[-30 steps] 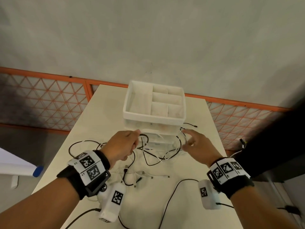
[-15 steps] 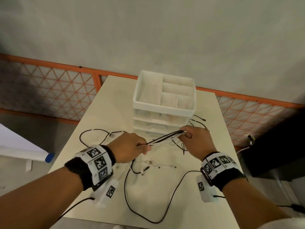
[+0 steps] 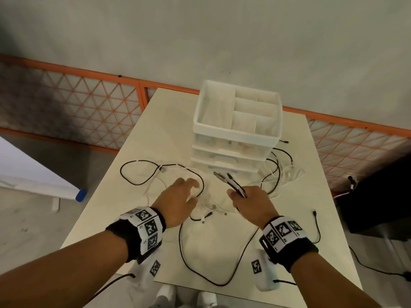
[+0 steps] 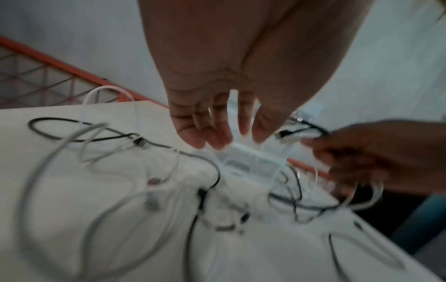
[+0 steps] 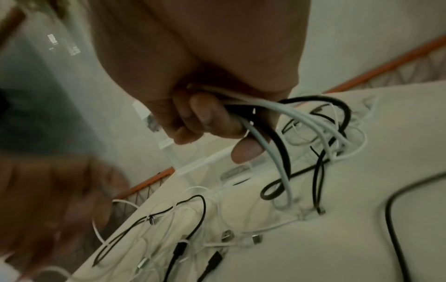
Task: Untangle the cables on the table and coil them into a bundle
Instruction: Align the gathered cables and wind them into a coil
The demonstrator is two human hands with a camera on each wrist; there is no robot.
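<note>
The right hand (image 3: 253,203) has its fingers (image 5: 207,118) curled round a bunch of black and white cables (image 5: 277,122), whose ends stick up past the knuckles toward the white drawer organiser (image 3: 235,132). The left hand (image 3: 178,201) is spread, fingers (image 4: 200,133) loose and holding nothing, over the tangle of loose cables (image 3: 200,210) on the worktop (image 3: 133,165). More loops trail right of the organiser.

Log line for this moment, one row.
left hand: open, over loose cables | right hand: grips cable bunch | drawer organizer: behind | bundle: not coiled
</note>
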